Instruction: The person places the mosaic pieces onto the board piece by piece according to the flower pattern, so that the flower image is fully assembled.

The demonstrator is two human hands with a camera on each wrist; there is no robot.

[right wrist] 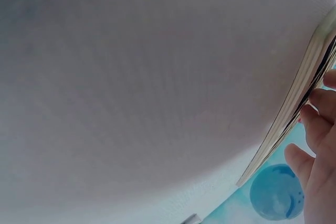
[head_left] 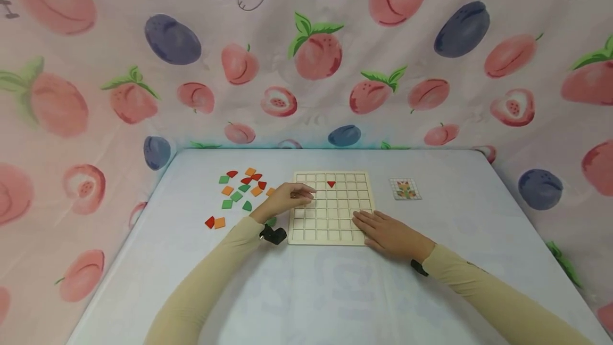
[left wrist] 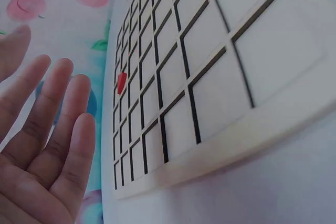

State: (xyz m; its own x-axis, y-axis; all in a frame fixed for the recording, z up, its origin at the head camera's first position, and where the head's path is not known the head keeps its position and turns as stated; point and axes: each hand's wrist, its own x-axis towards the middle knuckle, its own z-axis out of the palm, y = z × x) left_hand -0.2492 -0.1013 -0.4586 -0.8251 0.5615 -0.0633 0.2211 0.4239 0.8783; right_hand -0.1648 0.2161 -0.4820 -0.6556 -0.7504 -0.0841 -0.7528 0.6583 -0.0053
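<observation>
A pale wooden board with a grid of square cells lies on the table. One red triangular piece sits in a cell near its far edge and also shows in the left wrist view. My left hand hovers over the board's left edge, fingers extended and holding nothing; the left wrist view shows those fingers loosely spread. My right hand rests flat on the board's right edge, fingertips over the grid. In the right wrist view its fingers lie along the board's side.
Left of the board lie several loose pieces: orange squares, green squares, green quarter-rounds and red quarter-rounds. A small pattern card with a flower design lies to the right. A fruit-print cloth hangs behind the table.
</observation>
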